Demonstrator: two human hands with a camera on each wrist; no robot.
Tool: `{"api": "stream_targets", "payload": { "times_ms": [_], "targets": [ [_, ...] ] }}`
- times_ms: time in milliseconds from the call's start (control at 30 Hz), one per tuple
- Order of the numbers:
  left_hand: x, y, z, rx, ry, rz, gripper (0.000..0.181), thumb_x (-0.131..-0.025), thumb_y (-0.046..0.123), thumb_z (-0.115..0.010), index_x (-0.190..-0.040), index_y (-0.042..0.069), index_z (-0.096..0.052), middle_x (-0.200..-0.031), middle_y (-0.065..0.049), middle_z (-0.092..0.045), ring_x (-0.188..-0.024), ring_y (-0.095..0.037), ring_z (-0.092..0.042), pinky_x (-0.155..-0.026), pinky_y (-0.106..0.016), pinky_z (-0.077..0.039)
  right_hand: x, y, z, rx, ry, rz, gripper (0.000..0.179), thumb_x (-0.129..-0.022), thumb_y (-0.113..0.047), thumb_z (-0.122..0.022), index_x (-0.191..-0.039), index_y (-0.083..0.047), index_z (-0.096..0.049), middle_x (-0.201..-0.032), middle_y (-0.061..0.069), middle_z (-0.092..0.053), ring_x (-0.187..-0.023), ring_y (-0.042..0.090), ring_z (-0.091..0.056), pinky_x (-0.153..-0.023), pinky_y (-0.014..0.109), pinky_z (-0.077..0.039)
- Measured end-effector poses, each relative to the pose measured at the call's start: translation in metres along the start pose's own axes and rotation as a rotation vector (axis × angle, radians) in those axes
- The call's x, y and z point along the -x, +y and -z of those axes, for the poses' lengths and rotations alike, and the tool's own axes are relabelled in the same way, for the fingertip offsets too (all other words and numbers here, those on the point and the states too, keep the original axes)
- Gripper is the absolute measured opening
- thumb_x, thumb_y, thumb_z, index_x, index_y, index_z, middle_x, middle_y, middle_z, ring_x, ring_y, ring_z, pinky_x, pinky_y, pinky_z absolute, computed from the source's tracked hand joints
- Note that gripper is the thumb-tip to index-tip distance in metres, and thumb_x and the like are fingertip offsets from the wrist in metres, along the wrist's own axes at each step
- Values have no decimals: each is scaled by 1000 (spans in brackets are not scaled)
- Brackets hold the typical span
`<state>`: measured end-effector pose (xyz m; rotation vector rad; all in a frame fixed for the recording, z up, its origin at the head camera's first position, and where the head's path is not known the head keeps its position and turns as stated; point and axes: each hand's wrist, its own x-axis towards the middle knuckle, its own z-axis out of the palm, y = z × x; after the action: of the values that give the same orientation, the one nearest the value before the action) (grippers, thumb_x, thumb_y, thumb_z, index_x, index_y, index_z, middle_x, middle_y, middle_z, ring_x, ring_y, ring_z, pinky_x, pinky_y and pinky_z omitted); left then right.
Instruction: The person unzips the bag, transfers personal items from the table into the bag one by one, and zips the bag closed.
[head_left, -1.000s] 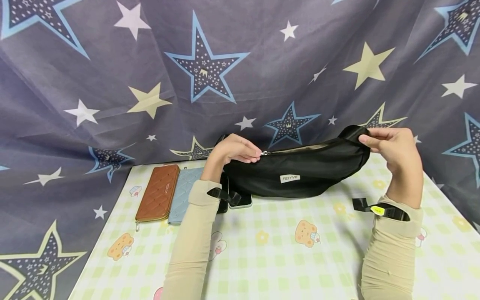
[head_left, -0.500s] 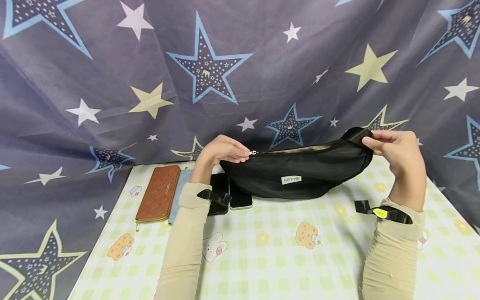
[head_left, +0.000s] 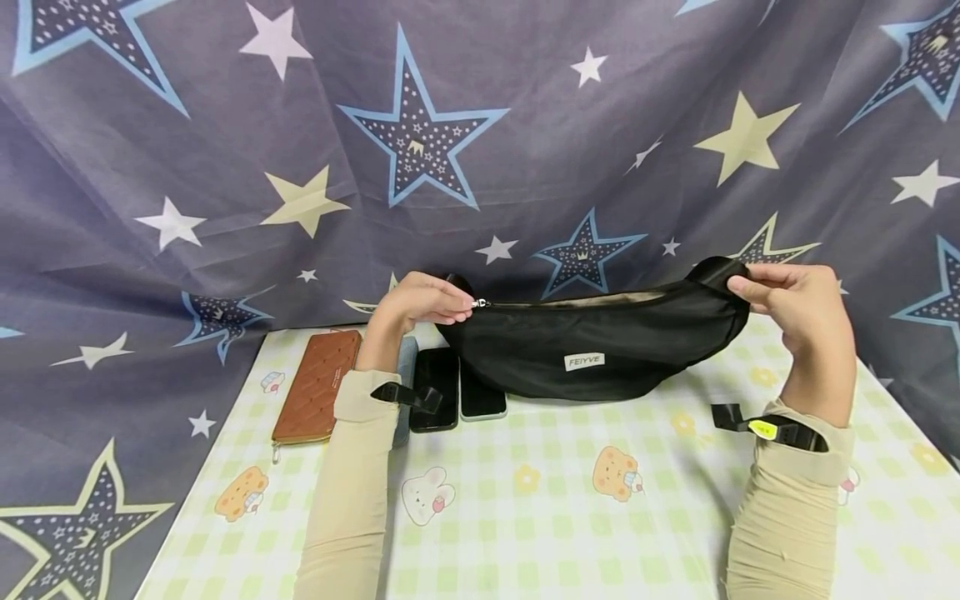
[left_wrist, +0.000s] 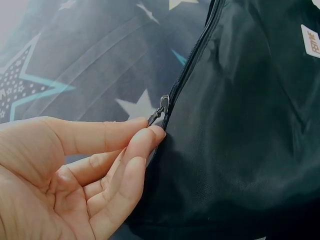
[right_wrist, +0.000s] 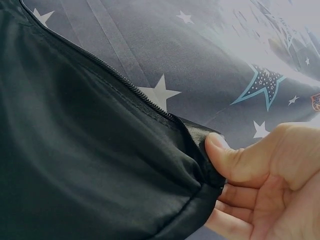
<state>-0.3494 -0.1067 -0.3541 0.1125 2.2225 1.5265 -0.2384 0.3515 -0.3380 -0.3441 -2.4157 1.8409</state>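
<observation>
A black waist bag (head_left: 570,350) with a white label (head_left: 584,361) is held up by both hands at the back of the table. Thumb and fingers of my left hand (head_left: 429,300) pinch the zipper pull (left_wrist: 156,116) near the bag's left end. The zipper (right_wrist: 107,67) is parted along the top, and a light lining (head_left: 618,298) shows in the gap. At the bag's right end, my right hand (head_left: 798,304) grips the top corner, thumb in front and fingers behind.
Left of the bag lie a brown quilted wallet (head_left: 318,387), a light blue wallet (head_left: 403,400) partly behind the left arm, and two dark phones, the left phone (head_left: 435,392) and the right phone (head_left: 480,398). A starry curtain (head_left: 525,125) hangs behind the checked tablecloth (head_left: 555,533).
My left hand has slid the zipper pull leftward along the bag's top, widening the opening. The phones have come out from behind the left arm. My right hand keeps its grip, barely shifted.
</observation>
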Motion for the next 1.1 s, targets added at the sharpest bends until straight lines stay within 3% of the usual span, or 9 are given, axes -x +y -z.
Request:
{"api": "stream_targets", "payload": {
  "times_ms": [300, 667, 867, 1100],
  "targets": [
    [4, -5, 9, 8, 15, 12, 33, -95, 5, -70, -125, -8, -68, -84, 5, -77, -77, -7, -74, -71, -20, -59, 1, 1, -2, -1, 11, -1, 24, -93, -30, -76, -77, -46, -67, -78, -36, -60, -68, -12, -64, -111, 80, -9],
    [11, -5, 21, 50, 76, -16, 32, -94, 1, -69, -124, -11, -67, -79, 5, -76, -74, -8, -74, -70, -21, -60, 1, 0, -1, -39, 44, -34, 16, -92, -33, -77, -82, -43, -68, -82, -33, -57, -69, -14, -63, -111, 81, -5],
    [14, -7, 29, 80, 87, -26, 28, -94, -1, -68, -120, -10, -69, -79, 4, -76, -74, -8, -74, -73, -22, -61, 0, 2, -2, -74, 69, -42, 15, -91, -32, -78, -83, -41, -69, -87, -28, -56, -68, -11, -65, -118, 69, -12],
    [19, -6, 35, 74, 95, -25, 28, -94, 1, -69, -121, -10, -69, -78, 4, -77, -74, -8, -75, -80, -27, -62, -3, 2, -4, -110, 71, -34, 22, -91, -26, -78, -76, -40, -70, -82, -29, -59, -66, -9, -66, -122, 59, -13]
  ]
}}
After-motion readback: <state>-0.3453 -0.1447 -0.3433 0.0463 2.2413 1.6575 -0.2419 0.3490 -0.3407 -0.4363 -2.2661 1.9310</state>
